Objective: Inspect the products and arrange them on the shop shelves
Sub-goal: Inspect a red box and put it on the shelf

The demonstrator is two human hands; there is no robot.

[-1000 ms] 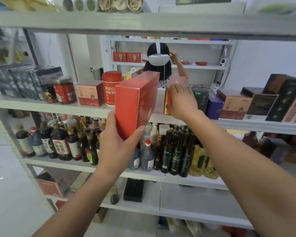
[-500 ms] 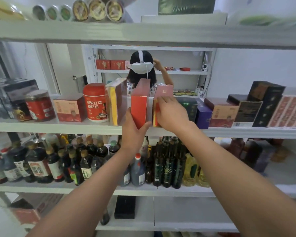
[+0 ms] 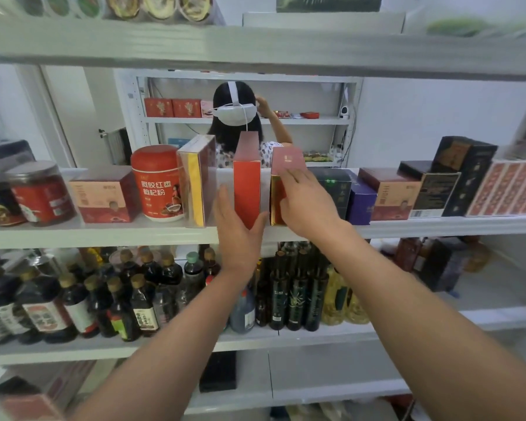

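Red cardboard marks the item in hand: the red box (image 3: 246, 189) stands upright at the centre of the frame on the middle shelf (image 3: 104, 232), in the gap between the clear-cased box (image 3: 196, 180) and the pink-topped box (image 3: 287, 159). Your left hand (image 3: 240, 235) grips its lower end, thumb on one side and fingers on the other. Your palm hides its base, so whether it sits fully down is unclear. Your right hand (image 3: 307, 202) lies with straight fingers flat against the pink-topped box, steadying it. This placement looks nearly finished: you probably only need to let go and square the box with its neighbours. The shelf on either side already looks stocked.
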